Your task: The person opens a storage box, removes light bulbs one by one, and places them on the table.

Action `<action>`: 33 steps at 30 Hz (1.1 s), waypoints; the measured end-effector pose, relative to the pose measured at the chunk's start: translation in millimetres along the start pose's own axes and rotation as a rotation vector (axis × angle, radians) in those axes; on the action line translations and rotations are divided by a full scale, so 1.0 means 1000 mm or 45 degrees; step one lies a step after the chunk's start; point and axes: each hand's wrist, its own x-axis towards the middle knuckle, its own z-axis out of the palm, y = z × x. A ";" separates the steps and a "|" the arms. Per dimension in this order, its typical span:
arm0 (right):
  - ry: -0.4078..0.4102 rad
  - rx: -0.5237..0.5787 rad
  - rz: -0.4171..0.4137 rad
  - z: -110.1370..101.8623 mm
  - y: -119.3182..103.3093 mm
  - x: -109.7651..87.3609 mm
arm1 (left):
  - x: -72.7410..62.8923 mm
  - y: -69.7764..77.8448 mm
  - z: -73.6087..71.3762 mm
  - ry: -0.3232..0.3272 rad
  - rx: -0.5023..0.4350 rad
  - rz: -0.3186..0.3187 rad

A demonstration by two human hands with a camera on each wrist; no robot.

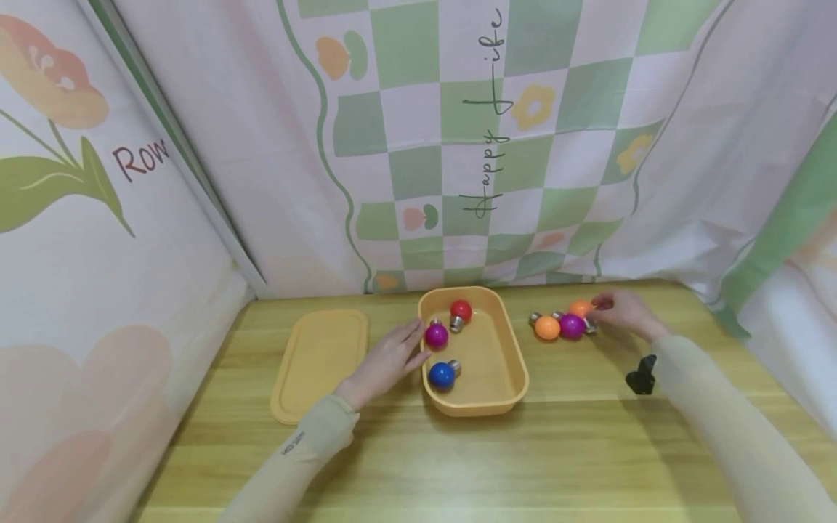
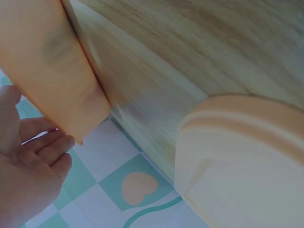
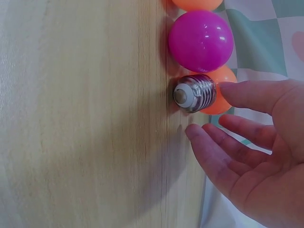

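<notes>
My left hand point(image 1: 387, 359) rests its fingertips at the left rim of a yellow plastic box point(image 1: 506, 341). Inside lie a red bulb point(image 1: 461, 311), a purple bulb point(image 1: 437, 335) and a blue bulb point(image 1: 442, 375), each with a silver screw base. To the right of the box, my right hand point(image 1: 624, 312) reaches to a small group of bulbs. Its fingers are spread, with one fingertip right at the far orange bulb point(image 3: 222, 102). A second purple bulb point(image 3: 201, 41) and a nearer orange bulb point(image 1: 547, 327) lie beside it.
A flat yellow lid point(image 1: 323, 363) lies left of the box on the wooden table point(image 1: 458, 465). A small black object point(image 1: 642, 376) stands by the right sleeve. Printed curtains point(image 1: 418, 167) hang along the table's back and side edges.
</notes>
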 end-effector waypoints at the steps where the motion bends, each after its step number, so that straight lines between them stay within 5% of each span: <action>1: 0.001 0.002 -0.006 0.000 0.000 0.000 | 0.000 0.000 0.000 0.002 -0.004 0.000; 33: -0.017 0.069 0.012 0.007 -0.003 -0.002 | 0.000 -0.002 0.003 0.064 0.000 0.046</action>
